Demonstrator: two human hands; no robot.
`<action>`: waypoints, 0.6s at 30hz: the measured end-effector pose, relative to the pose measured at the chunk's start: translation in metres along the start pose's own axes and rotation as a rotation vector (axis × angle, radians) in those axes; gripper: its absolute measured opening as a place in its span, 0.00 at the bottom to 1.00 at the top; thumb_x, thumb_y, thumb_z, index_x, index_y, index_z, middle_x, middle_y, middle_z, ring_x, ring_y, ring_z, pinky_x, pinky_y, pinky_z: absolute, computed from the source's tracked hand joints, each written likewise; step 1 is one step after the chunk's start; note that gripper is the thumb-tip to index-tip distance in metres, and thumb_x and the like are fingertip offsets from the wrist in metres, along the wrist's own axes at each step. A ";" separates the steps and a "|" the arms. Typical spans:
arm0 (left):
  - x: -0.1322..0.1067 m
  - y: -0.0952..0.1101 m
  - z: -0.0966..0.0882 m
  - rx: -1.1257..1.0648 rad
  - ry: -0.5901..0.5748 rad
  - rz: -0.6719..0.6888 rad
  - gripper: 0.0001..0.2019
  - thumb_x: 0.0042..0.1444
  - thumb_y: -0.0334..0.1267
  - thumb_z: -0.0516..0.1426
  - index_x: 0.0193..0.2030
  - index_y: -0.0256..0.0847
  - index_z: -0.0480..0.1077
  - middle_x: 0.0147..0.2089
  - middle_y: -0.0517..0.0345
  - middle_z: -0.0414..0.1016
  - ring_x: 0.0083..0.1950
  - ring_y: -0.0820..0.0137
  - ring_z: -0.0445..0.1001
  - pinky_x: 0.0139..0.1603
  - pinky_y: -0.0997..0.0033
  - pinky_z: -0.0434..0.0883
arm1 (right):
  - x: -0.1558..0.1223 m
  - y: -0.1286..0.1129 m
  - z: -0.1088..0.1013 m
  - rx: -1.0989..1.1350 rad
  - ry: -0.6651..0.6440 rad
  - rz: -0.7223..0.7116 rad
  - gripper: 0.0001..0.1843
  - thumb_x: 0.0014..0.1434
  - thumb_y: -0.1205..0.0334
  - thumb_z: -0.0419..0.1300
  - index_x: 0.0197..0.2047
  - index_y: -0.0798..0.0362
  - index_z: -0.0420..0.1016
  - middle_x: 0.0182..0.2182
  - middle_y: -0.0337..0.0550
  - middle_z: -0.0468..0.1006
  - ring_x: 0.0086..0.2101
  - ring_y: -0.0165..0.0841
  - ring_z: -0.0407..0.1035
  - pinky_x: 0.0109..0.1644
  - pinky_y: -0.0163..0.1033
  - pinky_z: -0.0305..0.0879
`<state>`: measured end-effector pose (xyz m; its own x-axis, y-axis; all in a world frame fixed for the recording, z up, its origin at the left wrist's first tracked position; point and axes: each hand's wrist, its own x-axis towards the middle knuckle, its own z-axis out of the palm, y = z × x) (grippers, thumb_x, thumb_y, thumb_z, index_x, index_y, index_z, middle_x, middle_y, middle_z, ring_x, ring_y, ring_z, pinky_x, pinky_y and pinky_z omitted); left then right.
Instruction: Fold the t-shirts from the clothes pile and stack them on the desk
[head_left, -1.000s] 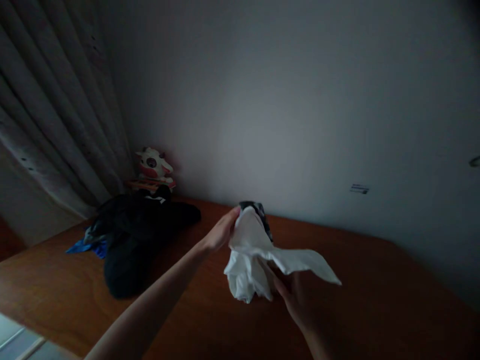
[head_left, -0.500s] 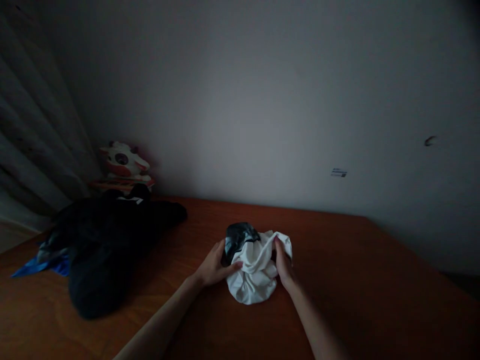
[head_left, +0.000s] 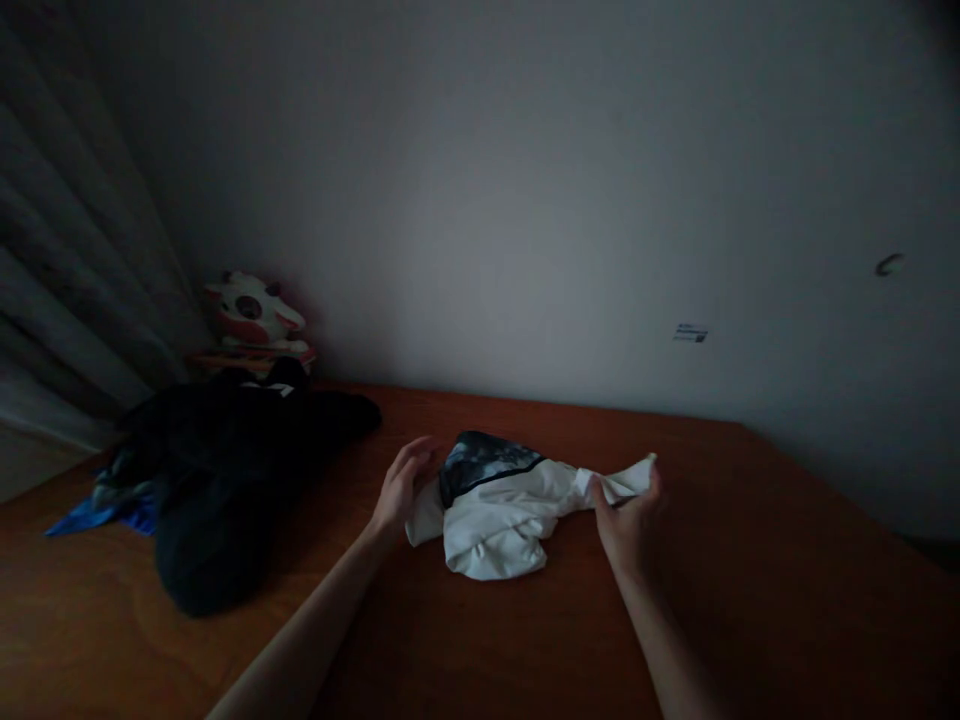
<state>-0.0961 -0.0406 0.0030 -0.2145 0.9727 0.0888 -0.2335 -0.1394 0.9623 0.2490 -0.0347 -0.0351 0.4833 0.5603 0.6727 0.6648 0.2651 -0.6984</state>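
Observation:
A white garment (head_left: 499, 530) with a dark grey printed panel lies crumpled on the brown wooden table (head_left: 465, 660). It looks like a shirt, though its full shape is hidden in the folds. My right hand (head_left: 628, 510) grips a narrow white end of it, pulled out to the right and stretched away from the bunched part. At the left side, my left hand (head_left: 401, 490) is beside a short white flap of the cloth, fingers apart and not closed on anything.
A heap of black clothing (head_left: 225, 470) spreads over the table's left part, with a bright blue piece of cloth (head_left: 90, 515) poking out beneath. Behind it stands a cow-shaped toy (head_left: 255, 312) against the wall. A curtain (head_left: 82, 280) hangs at the far left.
My right hand has moved right, drawing an end of the white garment out, so the bundle is wider and flatter. My left hand has let go and shifted left.

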 end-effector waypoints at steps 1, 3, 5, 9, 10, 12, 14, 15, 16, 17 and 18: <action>-0.002 -0.003 -0.001 0.130 -0.026 0.016 0.26 0.47 0.53 0.65 0.49 0.40 0.75 0.53 0.45 0.80 0.57 0.52 0.76 0.56 0.57 0.71 | -0.004 -0.005 0.001 -0.015 -0.041 -0.118 0.44 0.57 0.38 0.63 0.64 0.62 0.61 0.57 0.68 0.71 0.62 0.57 0.62 0.63 0.65 0.59; -0.008 -0.008 -0.002 0.387 -0.127 0.046 0.24 0.46 0.52 0.66 0.48 0.41 0.77 0.51 0.47 0.81 0.54 0.52 0.76 0.56 0.57 0.70 | -0.015 -0.019 0.004 -0.008 -0.234 -0.305 0.41 0.60 0.40 0.62 0.67 0.55 0.60 0.62 0.62 0.68 0.64 0.52 0.60 0.65 0.63 0.59; -0.014 -0.013 0.000 0.523 -0.264 0.070 0.26 0.48 0.52 0.66 0.52 0.42 0.76 0.50 0.49 0.81 0.53 0.52 0.77 0.57 0.56 0.70 | -0.030 -0.033 0.008 0.001 -0.506 -0.418 0.42 0.57 0.41 0.65 0.69 0.50 0.60 0.65 0.59 0.66 0.65 0.51 0.60 0.66 0.61 0.59; -0.021 -0.013 0.004 0.271 -0.508 0.051 0.32 0.54 0.50 0.63 0.65 0.43 0.68 0.62 0.47 0.75 0.63 0.50 0.71 0.64 0.53 0.66 | -0.051 -0.051 0.014 0.010 -0.765 -0.376 0.33 0.51 0.50 0.69 0.59 0.49 0.73 0.63 0.55 0.71 0.62 0.52 0.64 0.67 0.60 0.58; -0.022 -0.012 0.004 0.151 -0.536 0.044 0.33 0.56 0.50 0.61 0.67 0.43 0.66 0.65 0.46 0.72 0.66 0.49 0.69 0.65 0.51 0.65 | -0.052 -0.052 0.015 0.048 -0.774 -0.305 0.27 0.52 0.55 0.67 0.55 0.49 0.76 0.58 0.54 0.76 0.59 0.51 0.68 0.65 0.58 0.61; -0.022 -0.010 0.005 -0.007 -0.541 0.050 0.34 0.59 0.53 0.58 0.70 0.44 0.62 0.70 0.43 0.67 0.69 0.48 0.65 0.67 0.48 0.63 | -0.050 -0.051 0.017 0.166 -0.744 -0.106 0.20 0.53 0.59 0.61 0.50 0.50 0.77 0.47 0.51 0.82 0.50 0.47 0.75 0.57 0.52 0.69; -0.024 -0.009 0.006 0.030 -0.523 0.101 0.37 0.59 0.55 0.59 0.72 0.45 0.58 0.73 0.41 0.62 0.71 0.47 0.62 0.69 0.45 0.61 | -0.047 -0.050 0.020 0.306 -0.649 0.138 0.18 0.54 0.57 0.59 0.47 0.50 0.78 0.38 0.48 0.83 0.42 0.44 0.77 0.48 0.47 0.73; -0.025 -0.009 0.007 0.120 -0.525 0.135 0.40 0.57 0.55 0.61 0.74 0.45 0.55 0.74 0.41 0.59 0.73 0.47 0.60 0.71 0.45 0.59 | -0.045 -0.050 0.021 0.386 -0.583 0.266 0.17 0.54 0.53 0.59 0.45 0.50 0.78 0.36 0.48 0.83 0.40 0.44 0.77 0.45 0.46 0.73; -0.028 -0.010 0.008 0.238 -0.532 0.168 0.45 0.54 0.54 0.65 0.75 0.45 0.52 0.75 0.41 0.57 0.74 0.47 0.58 0.72 0.44 0.56 | -0.045 -0.053 0.022 0.480 -0.520 0.393 0.18 0.55 0.48 0.60 0.43 0.50 0.79 0.34 0.47 0.83 0.39 0.43 0.77 0.42 0.44 0.73; -0.030 -0.010 0.009 0.364 -0.538 0.200 0.50 0.49 0.53 0.69 0.75 0.45 0.51 0.75 0.41 0.56 0.74 0.47 0.56 0.73 0.44 0.54 | -0.045 -0.056 0.024 0.584 -0.482 0.518 0.20 0.55 0.44 0.60 0.41 0.50 0.79 0.33 0.45 0.83 0.38 0.43 0.77 0.39 0.42 0.73; -0.032 -0.011 0.011 0.482 -0.541 0.227 0.53 0.45 0.51 0.71 0.75 0.45 0.51 0.75 0.41 0.57 0.75 0.47 0.56 0.74 0.44 0.53 | -0.045 -0.061 0.025 0.686 -0.473 0.638 0.23 0.55 0.39 0.59 0.40 0.50 0.79 0.32 0.44 0.83 0.36 0.42 0.77 0.36 0.41 0.73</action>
<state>-0.0762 -0.0684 -0.0078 0.3165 0.9026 0.2917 0.2280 -0.3709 0.9003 0.1724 -0.0566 -0.0289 0.2606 0.9629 0.0704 -0.1717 0.1179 -0.9781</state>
